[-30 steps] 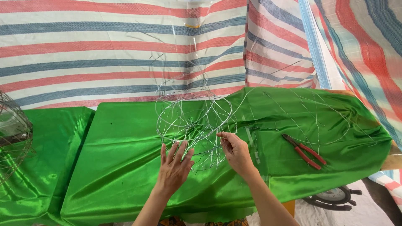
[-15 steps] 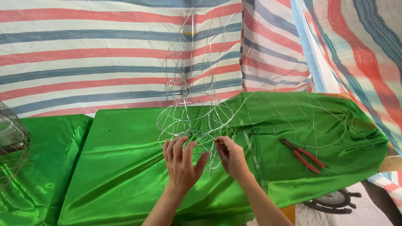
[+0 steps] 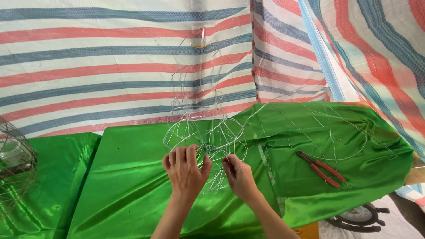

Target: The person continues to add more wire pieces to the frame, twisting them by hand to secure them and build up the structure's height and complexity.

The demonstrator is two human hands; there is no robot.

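Observation:
A tangled frame of thin silver wire (image 3: 201, 128) stands on the green satin cloth (image 3: 133, 186) and rises in front of the striped tarp. My left hand (image 3: 185, 170) holds the lower loops of the wire frame, fingers curled around strands. Close beside it, my right hand (image 3: 238, 176) pinches a wire strand at the frame's lower right. The two hands are a few centimetres apart.
Red-handled pliers (image 3: 322, 168) lie on the cloth to the right, among loose straight wires (image 3: 336, 128). A finished wire basket (image 3: 15, 170) stands at the far left. A striped tarp (image 3: 110, 66) hangs behind. The table's right edge drops off near a dark round object (image 3: 358, 217) on the floor.
My left hand has risen from flat on the cloth to the wire frame and closed on its loops. My right hand has stayed on its strand.

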